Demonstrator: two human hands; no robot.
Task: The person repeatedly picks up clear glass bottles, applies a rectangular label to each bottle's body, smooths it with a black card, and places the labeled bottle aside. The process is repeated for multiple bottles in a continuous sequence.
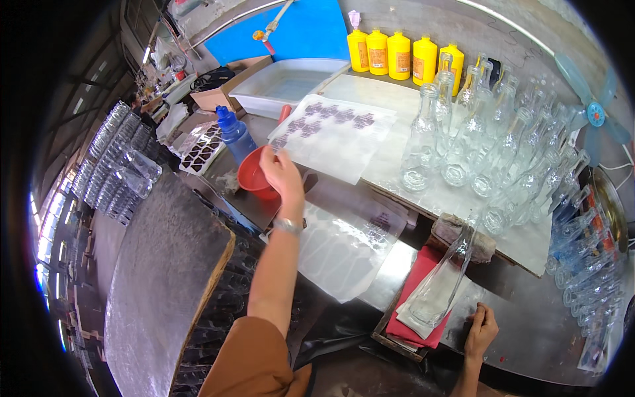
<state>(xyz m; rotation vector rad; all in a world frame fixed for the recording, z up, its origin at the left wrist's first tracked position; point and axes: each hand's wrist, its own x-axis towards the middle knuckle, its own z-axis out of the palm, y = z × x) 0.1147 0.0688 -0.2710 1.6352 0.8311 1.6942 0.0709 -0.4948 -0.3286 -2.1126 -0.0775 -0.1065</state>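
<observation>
left of centre, my left hand (283, 175) probably fetches from the cup (249, 173), grip hidden; lower right, my right hand (482, 327) loosely clenches nothing visible. next likely needs careful lifting.

Left arm (270, 284): extended forward from the lower edge of the view, forearm bare. Left grip (283, 175): fingers bent, fingertips not clearly visible. Right forearm (468, 377): only a short section visible. Right grip (481, 329): positioned closer to the torso, fingers curled inward.
</observation>
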